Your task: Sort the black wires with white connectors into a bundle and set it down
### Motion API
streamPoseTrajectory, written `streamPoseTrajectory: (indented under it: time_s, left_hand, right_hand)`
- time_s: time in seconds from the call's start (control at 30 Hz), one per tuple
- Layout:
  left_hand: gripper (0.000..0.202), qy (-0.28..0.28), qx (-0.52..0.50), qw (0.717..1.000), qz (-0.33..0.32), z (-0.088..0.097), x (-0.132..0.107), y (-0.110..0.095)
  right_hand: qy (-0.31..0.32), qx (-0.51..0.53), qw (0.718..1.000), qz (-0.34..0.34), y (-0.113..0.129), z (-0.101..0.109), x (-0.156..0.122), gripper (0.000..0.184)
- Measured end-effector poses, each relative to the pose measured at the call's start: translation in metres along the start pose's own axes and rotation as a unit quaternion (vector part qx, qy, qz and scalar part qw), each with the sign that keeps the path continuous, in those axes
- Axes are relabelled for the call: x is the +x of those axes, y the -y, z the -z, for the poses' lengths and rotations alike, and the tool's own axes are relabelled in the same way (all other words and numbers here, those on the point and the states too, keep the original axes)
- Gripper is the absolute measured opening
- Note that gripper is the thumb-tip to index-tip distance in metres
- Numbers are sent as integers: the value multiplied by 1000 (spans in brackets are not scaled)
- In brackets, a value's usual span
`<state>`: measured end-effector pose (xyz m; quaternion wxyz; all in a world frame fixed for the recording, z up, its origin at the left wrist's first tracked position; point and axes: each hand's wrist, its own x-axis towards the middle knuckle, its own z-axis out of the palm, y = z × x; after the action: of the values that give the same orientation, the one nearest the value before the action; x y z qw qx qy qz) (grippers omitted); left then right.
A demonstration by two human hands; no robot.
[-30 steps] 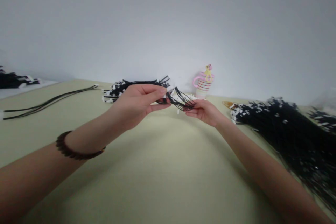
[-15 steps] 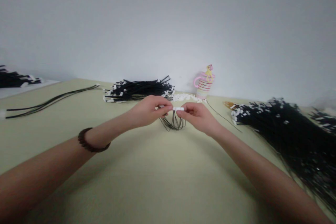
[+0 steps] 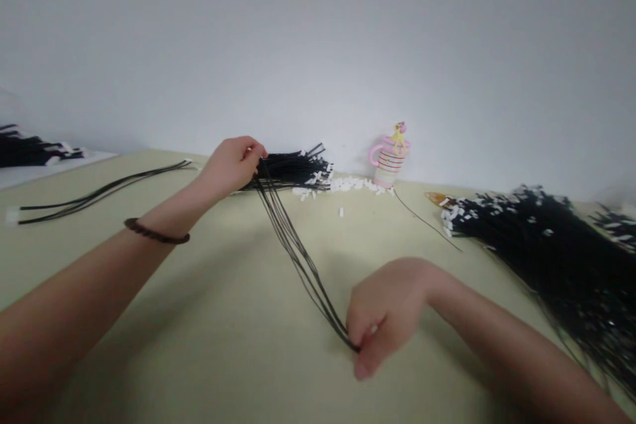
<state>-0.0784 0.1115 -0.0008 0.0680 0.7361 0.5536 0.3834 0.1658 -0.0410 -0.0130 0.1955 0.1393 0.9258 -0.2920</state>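
1. Live from here, the left hand (image 3: 229,165) sits at 11 o'clock, with its fingers (image 3: 251,154) curled narrow around the top of a thin wire bundle (image 3: 297,255).
2. The right hand (image 3: 390,313) is at 5 o'clock, its fingers (image 3: 364,363) pinched tight on the bundle's lower end. A bit of white shows at the pinch, too small for me to name.
3. The bundle runs taut-looking from 11 down to 5, held above the table (image 3: 223,351), with the hands well apart.
4. A beaded bracelet (image 3: 156,231) circles the left wrist.
5. At 12 o'clock, a wire pile (image 3: 298,172) lies by a scatter of white connectors (image 3: 342,187), with a pink-handled mug (image 3: 389,164) just beyond them.
6. At 2 to 3 o'clock, there's a much larger wire heap (image 3: 541,271).
7. At 9 to 10 o'clock, a few loose wires (image 3: 99,193) lie on the table, and another wire pile (image 3: 30,151) sits past its edge.
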Motion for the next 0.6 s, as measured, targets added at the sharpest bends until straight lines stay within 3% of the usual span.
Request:
streamPoseTrajectory:
  time_s: [0.07,0.1,0.17,0.27,0.33,0.4,0.47,0.6]
  left_hand:
    - [29,9,-4,1000,23,-15,2,16]
    - [28,18,11,999,44,-25,3,24]
    - [26,41,29,997,58,-46,2,39]
    - [20,58,48,996,44,-72,1,53]
    - [19,66,64,995,47,-81,-1,58]
    - [20,67,59,995,43,-83,-2,60]
    - [23,77,37,996,13,-81,-6,63]
    - [29,131,-24,991,-26,-78,-14,66]
  right_hand:
    - [-116,-154,977,-88,27,-10,7,33]
    - [-159,-194,961,-118,38,-14,10,28]
    - [-179,-253,932,-189,54,-22,19,16]
    - [-132,-264,906,-304,59,-30,40,15]
    - [-85,-247,906,-332,55,-33,53,22]
    - [-89,-239,914,-316,49,-37,60,24]
    - [-139,-251,920,-267,45,-41,55,23]
    - [-219,-278,924,-142,49,-50,22,36]
